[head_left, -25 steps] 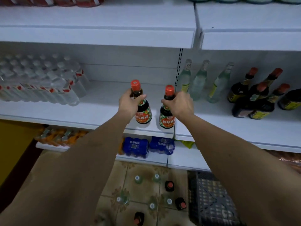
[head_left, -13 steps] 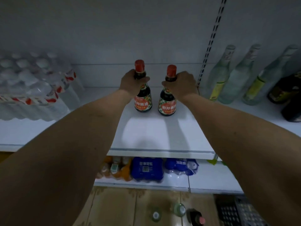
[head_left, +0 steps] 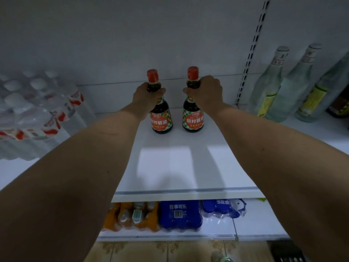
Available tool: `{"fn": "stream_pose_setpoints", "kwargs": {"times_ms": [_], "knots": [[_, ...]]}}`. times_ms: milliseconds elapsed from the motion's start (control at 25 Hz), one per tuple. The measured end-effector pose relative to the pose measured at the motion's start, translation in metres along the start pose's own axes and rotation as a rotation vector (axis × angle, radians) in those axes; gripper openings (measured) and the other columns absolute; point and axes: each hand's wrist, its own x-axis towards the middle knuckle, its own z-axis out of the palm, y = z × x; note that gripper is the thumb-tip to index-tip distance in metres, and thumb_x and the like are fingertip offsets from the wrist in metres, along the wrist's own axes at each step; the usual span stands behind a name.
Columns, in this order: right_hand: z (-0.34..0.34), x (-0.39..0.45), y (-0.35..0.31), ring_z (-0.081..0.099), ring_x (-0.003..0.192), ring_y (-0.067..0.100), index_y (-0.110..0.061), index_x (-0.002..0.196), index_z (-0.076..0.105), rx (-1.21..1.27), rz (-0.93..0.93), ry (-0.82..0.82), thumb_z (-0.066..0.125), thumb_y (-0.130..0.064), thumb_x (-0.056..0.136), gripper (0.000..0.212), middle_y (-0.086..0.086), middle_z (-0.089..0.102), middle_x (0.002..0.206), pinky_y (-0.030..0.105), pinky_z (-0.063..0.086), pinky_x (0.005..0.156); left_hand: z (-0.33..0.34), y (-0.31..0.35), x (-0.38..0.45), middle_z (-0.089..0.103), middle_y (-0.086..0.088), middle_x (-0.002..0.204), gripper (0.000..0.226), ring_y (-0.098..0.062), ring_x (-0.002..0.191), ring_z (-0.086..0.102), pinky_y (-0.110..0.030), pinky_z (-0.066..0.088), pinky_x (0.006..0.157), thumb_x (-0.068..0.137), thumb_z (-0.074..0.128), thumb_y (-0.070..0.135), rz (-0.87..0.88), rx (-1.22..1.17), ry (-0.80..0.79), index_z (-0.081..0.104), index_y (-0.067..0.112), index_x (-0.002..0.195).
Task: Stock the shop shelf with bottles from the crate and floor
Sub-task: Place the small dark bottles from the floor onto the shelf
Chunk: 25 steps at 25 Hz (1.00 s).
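Fingers of the left hand (head_left: 146, 97) wrap around the neck of the left soy sauce bottle (head_left: 160, 110), just under its red cap, and those of the right hand (head_left: 206, 93) close the same way around the neck of the right soy sauce bottle (head_left: 193, 108). Both dark bottles stand upright, side by side with a small gap between them, deep on the white shelf (head_left: 179, 167) near its back wall; their bases appear to rest on the shelf surface, and their red and green checked labels face the camera. Both bare forearms reach in from the lower corners of the view. To the left on the same shelf lies a shrink-wrapped pack of clear water bottles (head_left: 34, 114) with red and white labels. To the right, past the slotted upright (head_left: 251, 53), stand tall clear glass bottles (head_left: 268, 86) with yellow-green labels. On the lower shelf sit a pack of orange drinks (head_left: 132, 216), a blue wrapped pack (head_left: 179, 214) and a second, partly torn blue pack (head_left: 224, 207). Below, on the patterned tile floor (head_left: 151, 250), the top of one bottle (head_left: 219, 258) shows at the frame's bottom edge, with a dark crate (head_left: 287, 252) corner just to its right.
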Motion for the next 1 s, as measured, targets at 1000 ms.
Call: {"fn": "stream_pose_setpoints", "kwargs": {"times_ms": [1000], "knots": [[-0.458,-0.268,0.074,0.028,0.144,0.028,-0.013,0.152,0.029,-0.314,0.255,-0.465,0.035,-0.057,0.097,0.071,0.006,0.027,0.159,0.047,0.028,0.115,0.156,0.291,-0.411,0.028,-0.008,0.158,0.072,-0.028,0.148,0.017,-0.052,0.013,0.119,0.095,0.021,0.064,0.07,0.871,-0.453,0.023,0.022,0.153]]}}
